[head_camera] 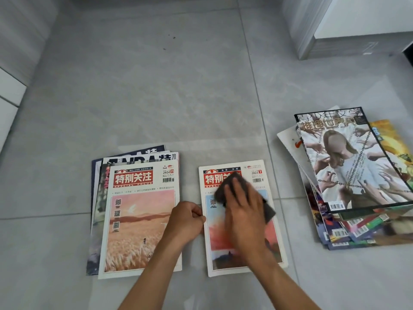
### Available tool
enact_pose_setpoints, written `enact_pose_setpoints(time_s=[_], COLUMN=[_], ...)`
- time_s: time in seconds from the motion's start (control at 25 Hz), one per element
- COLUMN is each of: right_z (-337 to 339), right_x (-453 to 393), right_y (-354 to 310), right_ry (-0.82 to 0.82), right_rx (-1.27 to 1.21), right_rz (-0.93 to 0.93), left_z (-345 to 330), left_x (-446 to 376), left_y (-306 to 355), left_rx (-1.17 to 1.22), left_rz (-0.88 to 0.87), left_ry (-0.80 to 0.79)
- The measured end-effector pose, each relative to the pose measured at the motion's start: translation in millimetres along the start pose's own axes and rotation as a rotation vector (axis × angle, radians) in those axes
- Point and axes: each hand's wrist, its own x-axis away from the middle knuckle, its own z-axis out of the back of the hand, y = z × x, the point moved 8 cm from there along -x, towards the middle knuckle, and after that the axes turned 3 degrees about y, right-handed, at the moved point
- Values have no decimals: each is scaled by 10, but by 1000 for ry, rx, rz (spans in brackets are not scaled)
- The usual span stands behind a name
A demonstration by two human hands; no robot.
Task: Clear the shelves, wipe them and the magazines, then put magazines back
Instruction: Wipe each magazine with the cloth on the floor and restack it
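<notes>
A single magazine (274, 240) with a red sunset cover lies flat on the grey tiled floor in the middle. My right hand (244, 211) presses a dark grey cloth (269, 210) onto its cover, fingers spread over the cloth. My left hand (186, 220) is curled at the magazine's left edge, pinching it. To the left lies a small pile of magazines (136, 220) topped by one with a wheat-field cover. On the right sits a larger, fanned stack of magazines (353, 175).
A white and grey cabinet base (317, 34) stands at the top right. White panels (9, 92) run along the left edge. Grey floor tiles (156, 97) stretch beyond the magazines.
</notes>
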Motion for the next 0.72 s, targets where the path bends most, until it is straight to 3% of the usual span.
enact_pose_setpoints(time_s=[0.08,0.16,0.2,0.32,0.4,0.52,0.6,0.68,0.72], right_z=[-57,19,65,190,145,-21,81,176,235], right_x=[179,156,75,-175,-135,317,511,499,436], right_y=[-273,-78,126,684,469,-175,-151,152,369], right_ry=[-99,-126,-113,20,49,-115,-184,-179,-138], right_rx=[-38,-64,-67,-108,-92,-53,-61,-45,-55], right_rz=[256,361,301,-145,-196,194,454,491,380], left_z=[-5,-2,6,10,3,25,27,32,31], left_x=[4,16,19,31,42,40,29,45,51], left_y=[-3,-8,-4,0,9,17,22,20,12], left_rx=[13,32,39,50,47,40,22,44,53], left_rz=[6,10,11,12,14,5,-5,15,23], left_ry=[-35,-28,-12,-5,-5,3,2,4,3])
